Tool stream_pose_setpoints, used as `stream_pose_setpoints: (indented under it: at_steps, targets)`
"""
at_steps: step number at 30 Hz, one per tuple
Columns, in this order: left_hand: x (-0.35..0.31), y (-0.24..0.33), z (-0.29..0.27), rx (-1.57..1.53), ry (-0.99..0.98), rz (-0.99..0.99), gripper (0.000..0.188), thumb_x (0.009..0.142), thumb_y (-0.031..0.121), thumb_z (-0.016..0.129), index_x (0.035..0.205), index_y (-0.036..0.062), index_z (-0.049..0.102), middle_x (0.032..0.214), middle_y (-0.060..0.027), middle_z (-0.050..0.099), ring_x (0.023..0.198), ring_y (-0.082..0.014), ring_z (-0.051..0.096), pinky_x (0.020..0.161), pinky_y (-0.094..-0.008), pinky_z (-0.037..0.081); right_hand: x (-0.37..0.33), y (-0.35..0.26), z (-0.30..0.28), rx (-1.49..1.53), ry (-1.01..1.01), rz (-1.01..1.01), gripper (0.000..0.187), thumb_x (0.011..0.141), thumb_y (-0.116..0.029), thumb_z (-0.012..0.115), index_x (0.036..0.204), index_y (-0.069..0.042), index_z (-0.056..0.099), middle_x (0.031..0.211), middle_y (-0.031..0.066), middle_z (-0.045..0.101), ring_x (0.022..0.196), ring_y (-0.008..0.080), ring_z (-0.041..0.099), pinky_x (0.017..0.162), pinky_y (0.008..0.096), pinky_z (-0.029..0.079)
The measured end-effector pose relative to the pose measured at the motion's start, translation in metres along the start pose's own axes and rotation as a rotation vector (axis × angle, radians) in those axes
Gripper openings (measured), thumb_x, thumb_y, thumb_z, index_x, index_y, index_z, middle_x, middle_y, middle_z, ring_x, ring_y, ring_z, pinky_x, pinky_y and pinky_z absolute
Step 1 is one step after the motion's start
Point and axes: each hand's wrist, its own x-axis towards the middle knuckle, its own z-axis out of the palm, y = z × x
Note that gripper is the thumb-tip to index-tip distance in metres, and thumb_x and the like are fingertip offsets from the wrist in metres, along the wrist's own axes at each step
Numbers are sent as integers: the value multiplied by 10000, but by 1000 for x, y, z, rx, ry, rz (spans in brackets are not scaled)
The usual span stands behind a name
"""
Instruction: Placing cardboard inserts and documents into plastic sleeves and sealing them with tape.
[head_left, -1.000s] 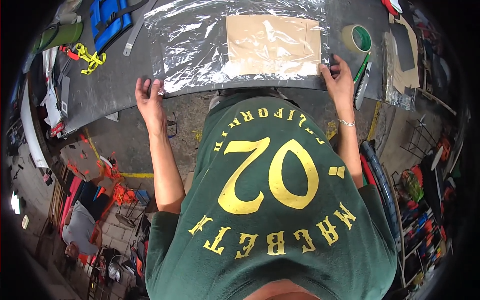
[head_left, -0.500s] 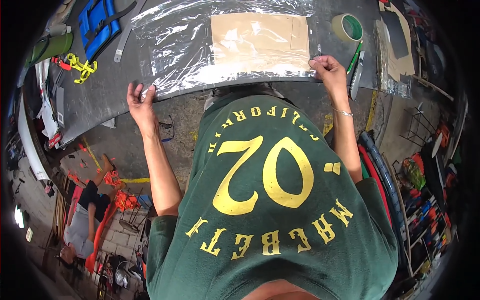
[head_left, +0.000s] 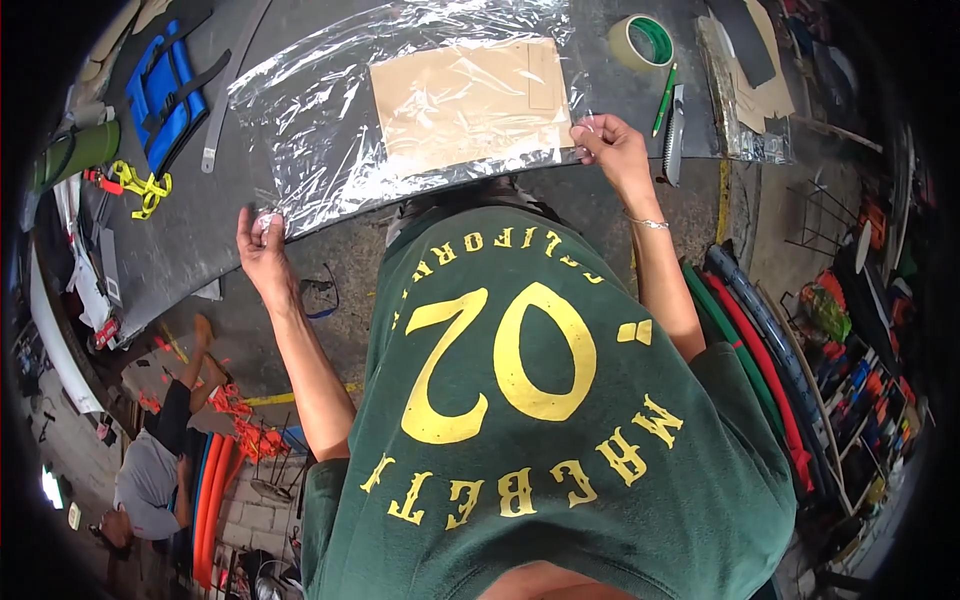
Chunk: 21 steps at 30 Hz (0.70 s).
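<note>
A clear, crinkled plastic sheet (head_left: 310,130) is spread over the dark tabletop, its near side along the table's front edge. Under the film, right of its middle, shows a flat brown rectangle of cardboard or thick paper (head_left: 470,110). At the sheet's near left corner my left hand (head_left: 264,250) has thumb and fingers closed on the film. My right hand (head_left: 612,150) pinches the film just beyond the brown piece's near right corner, wrist turned inward. Glare blurs the film's exact edge.
A roll of clear tape (head_left: 617,45), a green pencil (head_left: 664,100) and a utility knife (head_left: 674,140) lie right of the sheet. Leftward are a blue strapped pouch (head_left: 170,110), a metal strip (head_left: 225,100) and a yellow plastic piece (head_left: 146,190). Another person (head_left: 150,485) is at lower left.
The view has turned, so the table's things sit further left in the picture. My left hand's fingers have closed on the sheet's corner; my right hand keeps its pinch.
</note>
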Motion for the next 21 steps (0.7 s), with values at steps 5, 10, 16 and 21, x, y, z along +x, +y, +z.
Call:
stream_pose_setpoints:
  at_steps: [5,10,16,21]
  targets:
    - [-6,13,13,14,8,-6,634,936,-28,714,1500,-39,424,1031,-33,658,900,-99,619,839,-245,524,-5,-5,-4,60,-10,18,204,948,-196,765,1014,-16,696,780,13,709,622,75,642,544,219,508]
    - [-4,14,11,36,-6,-55,579,945,-3,720,1466,-41,471,947,2,633,841,-71,595,806,-225,514,-6,-7,-4,-101,5,88,219,958,-246,760,964,-34,708,752,4,704,601,72,640,522,216,496]
    - [0,7,1,57,-8,-76,553,953,35,731,1449,-35,494,907,22,622,812,-53,588,786,-214,512,-4,-3,-4,-111,49,41,201,950,-214,749,1006,-22,732,771,2,727,618,53,634,548,221,513]
    - [-2,13,4,86,-1,-94,530,961,48,726,1441,-22,512,923,21,628,824,-53,590,784,-219,513,-4,3,-6,-97,13,-100,231,943,-175,764,1108,-24,703,864,2,728,736,40,619,613,219,497]
